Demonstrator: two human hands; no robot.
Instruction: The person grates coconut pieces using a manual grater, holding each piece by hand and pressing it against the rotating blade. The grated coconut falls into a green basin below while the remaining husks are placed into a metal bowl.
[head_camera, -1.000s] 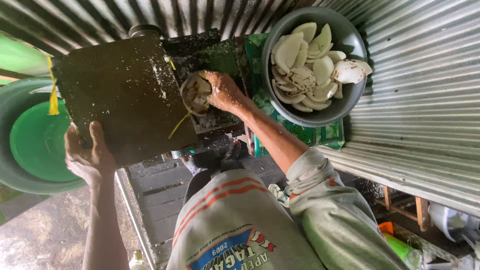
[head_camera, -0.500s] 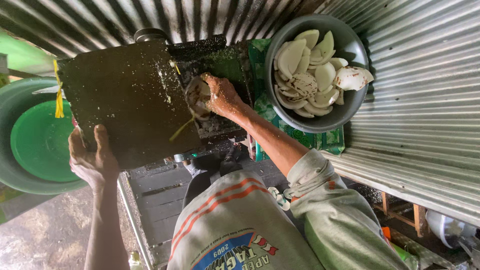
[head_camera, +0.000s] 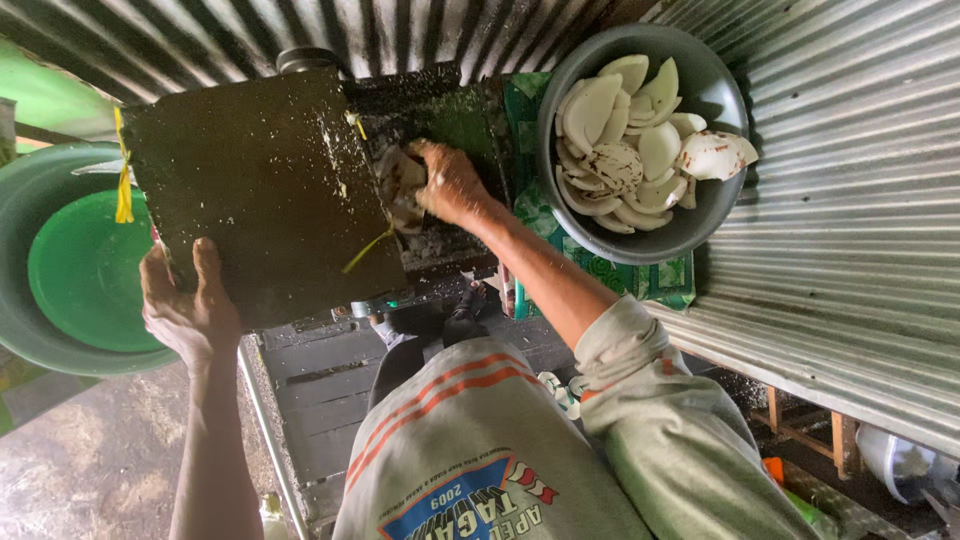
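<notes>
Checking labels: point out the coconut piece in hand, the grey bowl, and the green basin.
coconut piece (head_camera: 398, 185), head view, its shell side
grey bowl (head_camera: 700, 225), head view, its rim
green basin (head_camera: 85, 270), head view, its inner floor

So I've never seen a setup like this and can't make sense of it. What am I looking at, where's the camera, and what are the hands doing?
The camera sits on the person's head and looks down, so you see their own arms and striped shirt. The left hand grips the edge of a dark metal cover on a grimy machine. The right hand presses a white coconut piece into the machine's opening. Beside it, a grey bowl holds more coconut pieces. On the other side is a green basin. Corrugated metal sheets surround everything.
</notes>
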